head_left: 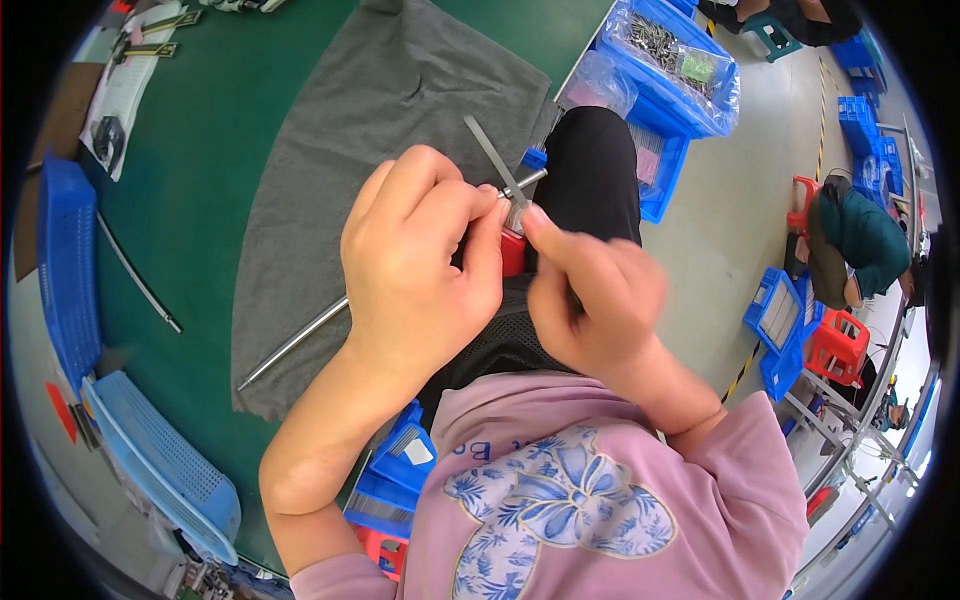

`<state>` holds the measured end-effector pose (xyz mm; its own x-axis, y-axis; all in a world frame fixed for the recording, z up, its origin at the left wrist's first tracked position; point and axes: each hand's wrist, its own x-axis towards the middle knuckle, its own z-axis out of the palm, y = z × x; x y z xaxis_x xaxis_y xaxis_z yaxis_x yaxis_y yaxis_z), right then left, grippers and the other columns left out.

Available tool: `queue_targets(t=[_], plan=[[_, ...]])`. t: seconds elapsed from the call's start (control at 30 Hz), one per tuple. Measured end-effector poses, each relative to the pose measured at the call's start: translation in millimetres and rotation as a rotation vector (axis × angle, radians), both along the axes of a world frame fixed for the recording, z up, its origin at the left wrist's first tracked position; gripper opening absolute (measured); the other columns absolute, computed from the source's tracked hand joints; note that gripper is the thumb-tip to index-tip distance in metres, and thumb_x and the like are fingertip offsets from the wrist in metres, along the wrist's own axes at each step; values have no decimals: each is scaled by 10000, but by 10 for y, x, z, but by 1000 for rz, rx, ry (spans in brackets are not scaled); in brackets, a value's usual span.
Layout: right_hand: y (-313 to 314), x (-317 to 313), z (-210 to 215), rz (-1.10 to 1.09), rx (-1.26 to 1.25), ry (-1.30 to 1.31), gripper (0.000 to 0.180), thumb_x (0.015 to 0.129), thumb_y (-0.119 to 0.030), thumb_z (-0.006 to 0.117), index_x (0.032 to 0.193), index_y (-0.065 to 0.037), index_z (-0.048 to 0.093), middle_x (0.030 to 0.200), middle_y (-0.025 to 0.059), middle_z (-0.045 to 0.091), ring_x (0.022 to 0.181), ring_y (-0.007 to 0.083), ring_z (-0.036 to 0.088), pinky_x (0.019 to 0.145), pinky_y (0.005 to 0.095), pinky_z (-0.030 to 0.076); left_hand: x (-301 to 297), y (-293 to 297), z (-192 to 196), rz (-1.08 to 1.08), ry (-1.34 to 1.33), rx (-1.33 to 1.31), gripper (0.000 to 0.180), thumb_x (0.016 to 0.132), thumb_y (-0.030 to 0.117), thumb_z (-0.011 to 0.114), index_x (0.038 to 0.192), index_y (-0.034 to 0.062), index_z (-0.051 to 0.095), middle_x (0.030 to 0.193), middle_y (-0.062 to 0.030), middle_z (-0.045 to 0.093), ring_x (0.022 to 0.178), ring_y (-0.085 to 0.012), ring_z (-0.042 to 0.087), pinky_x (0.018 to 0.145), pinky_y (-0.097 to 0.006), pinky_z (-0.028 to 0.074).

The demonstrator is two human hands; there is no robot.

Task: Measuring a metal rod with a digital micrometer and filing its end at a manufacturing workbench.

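green table (205, 130), blue-lettered shirt (725, 490), pinch of left hand (420, 245) on rod (531, 181), of right hand (597, 295) on strip (489, 153)

I see rod (295, 342) of bright silver, strip (488, 150) of duller grey. Cloth (330, 140) plain dark grey, table top (200, 210) deep green. Shirt (740, 470) dusty pink, with bow motif (583, 497) in blue and white, leaf-patterned. Trousers (592, 165) black. Tray (66, 275) strong blue, basket (160, 455) paler blue. Stool (840, 345) orange-red. Floor tape (741, 370) striped yellow and black.
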<state>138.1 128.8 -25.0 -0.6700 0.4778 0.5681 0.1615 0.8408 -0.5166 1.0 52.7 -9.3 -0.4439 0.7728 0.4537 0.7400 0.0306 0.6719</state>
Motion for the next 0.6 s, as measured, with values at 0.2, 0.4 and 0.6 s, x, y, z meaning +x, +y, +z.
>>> queue_targets(t=[0.2,0.4,0.6], plan=[[-71,218,-48,11,-72,-92,394,594,29,613,979,-28,674,541,9,506,390,150,457,385,277,321,-27,1,-6,-1,18,7,136,656,-29,697,678,23,573,690,-63,501,606,-239,497,523,-345,402],[3,-9,-92,23,-7,59,392,612,69,606,990,-10,671,511,12,456,373,150,401,388,275,297,-14,1,-4,-1,10,1,141,648,-30,701,679,23,574,692,-66,507,612,-239,504,525,-345,403],[0,74,-127,21,30,32,416,595,36,614,1003,-27,671,517,0,463,377,145,426,385,272,304,-15,-7,-11,-2,13,-7,143,647,-31,701,682,22,573,691,-67,510,615,-241,507,528,-347,407]])
